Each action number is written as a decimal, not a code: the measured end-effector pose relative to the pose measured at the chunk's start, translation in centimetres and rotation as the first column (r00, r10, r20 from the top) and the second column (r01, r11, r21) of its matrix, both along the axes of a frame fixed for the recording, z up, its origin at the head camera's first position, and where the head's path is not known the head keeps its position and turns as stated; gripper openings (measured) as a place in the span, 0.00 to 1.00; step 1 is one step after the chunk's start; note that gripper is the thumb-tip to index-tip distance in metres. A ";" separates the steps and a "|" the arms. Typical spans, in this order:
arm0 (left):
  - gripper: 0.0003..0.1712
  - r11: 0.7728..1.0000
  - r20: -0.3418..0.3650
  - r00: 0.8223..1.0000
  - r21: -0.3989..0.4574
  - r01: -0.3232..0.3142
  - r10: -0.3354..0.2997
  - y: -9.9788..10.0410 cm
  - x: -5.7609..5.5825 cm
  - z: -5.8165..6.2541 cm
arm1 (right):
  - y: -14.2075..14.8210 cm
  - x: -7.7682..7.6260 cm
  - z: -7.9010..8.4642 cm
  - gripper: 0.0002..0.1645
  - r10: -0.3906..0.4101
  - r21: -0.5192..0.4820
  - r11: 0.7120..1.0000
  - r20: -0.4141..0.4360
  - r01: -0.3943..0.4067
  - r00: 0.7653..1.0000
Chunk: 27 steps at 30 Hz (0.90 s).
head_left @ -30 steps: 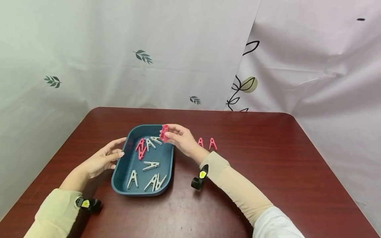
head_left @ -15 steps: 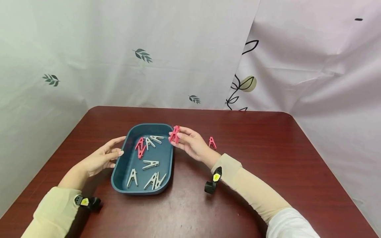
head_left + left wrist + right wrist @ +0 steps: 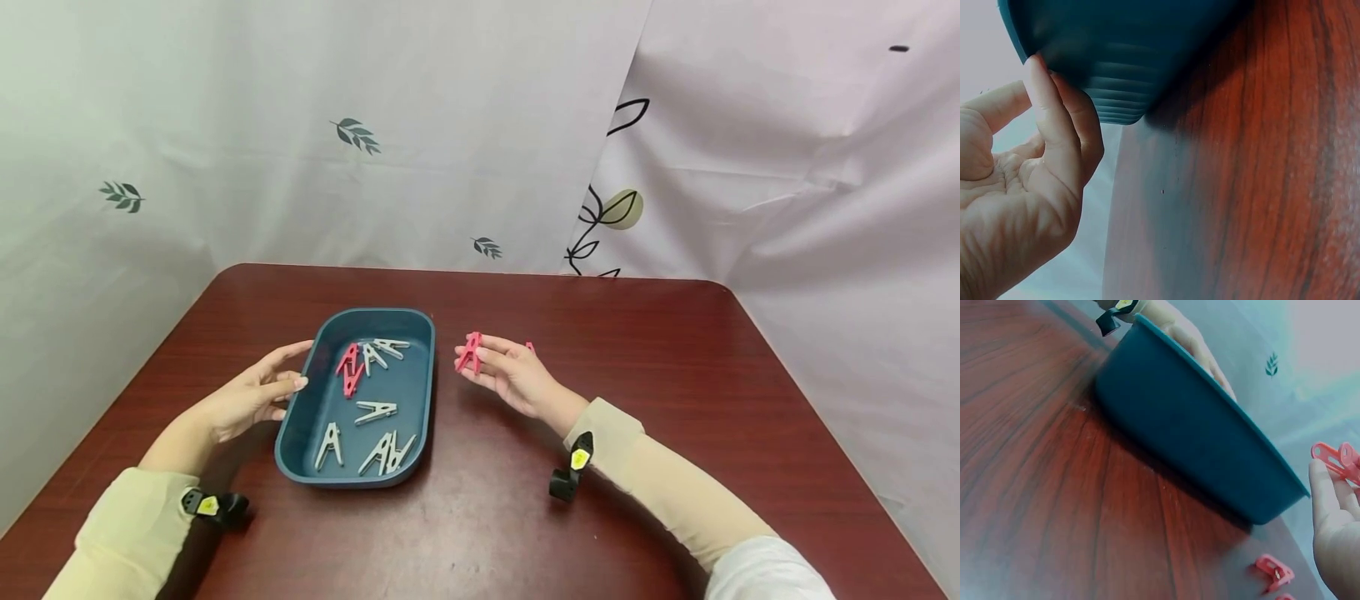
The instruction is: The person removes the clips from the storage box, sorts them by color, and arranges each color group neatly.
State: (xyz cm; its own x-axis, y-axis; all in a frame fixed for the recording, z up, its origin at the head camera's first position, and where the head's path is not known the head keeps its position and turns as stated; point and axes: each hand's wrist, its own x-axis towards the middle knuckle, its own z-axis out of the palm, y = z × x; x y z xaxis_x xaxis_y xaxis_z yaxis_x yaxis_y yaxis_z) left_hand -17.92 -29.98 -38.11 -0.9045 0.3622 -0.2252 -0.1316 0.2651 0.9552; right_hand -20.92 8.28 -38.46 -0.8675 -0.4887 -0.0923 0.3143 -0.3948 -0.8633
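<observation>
A dark blue plastic bin (image 3: 288, 433) stands on the table. My left hand (image 3: 251, 400) grips its left rim, thumb over the edge and fingers against the outer wall; the left wrist view shows fingertips (image 3: 1034, 65) at the rim. To the bin's right, my right hand (image 3: 517, 375) pinches a red clothespin (image 3: 470, 352), seen also at the right of the right wrist view as a red clothespin (image 3: 1341, 459). Inside the bin lie red clothespins (image 3: 351, 382) at the back left and several whitish clothespins (image 3: 377, 412).
Behind my right hand a red clothespin (image 3: 529, 347) is mostly hidden; the right wrist view shows a red clothespin (image 3: 1274, 570) on the table, with part of another below it. The reddish-brown table (image 3: 637, 358) ends at a pale curtain (image 3: 450, 125).
My right hand has moved right with the red clothespin, from over the bin's right rim to beside the bin, covering the clothespins on the table. The left hand stays at the rim.
</observation>
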 end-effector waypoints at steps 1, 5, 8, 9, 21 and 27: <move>0.37 1.000 0.001 1.000 0.000 0.001 -0.001 0.0 0.0 0.0 | 0.3 0.1 -0.1 0.28 -0.003 0.002 1.000 0.006 0.003 1.000; 0.37 1.000 -0.001 1.000 0.003 0.006 -0.006 0.1 0.0 0.0 | 1.3 0.5 -0.4 0.29 -0.019 0.023 1.000 0.006 0.019 1.000; 0.37 1.000 -0.002 1.000 0.005 0.005 -0.005 0.0 0.0 -0.1 | 2.0 0.6 -0.7 0.29 -0.050 0.059 0.997 0.008 0.049 0.999; 0.37 1.000 -0.001 1.000 0.007 0.003 -0.003 0.0 0.0 -0.1 | 2.3 0.7 -0.7 0.29 -0.061 0.069 0.996 0.006 0.060 0.998; 0.37 1.000 0.006 1.000 0.010 0.000 0.000 -0.1 -0.1 -0.2 | 5.6 0.2 -0.6 0.27 -0.150 0.156 0.976 -0.010 0.149 0.989; 0.37 1.000 0.006 1.000 0.008 0.000 0.000 0.0 0.1 0.0 | 6.7 -0.3 -0.4 0.26 -0.191 0.198 0.961 -0.041 0.195 0.981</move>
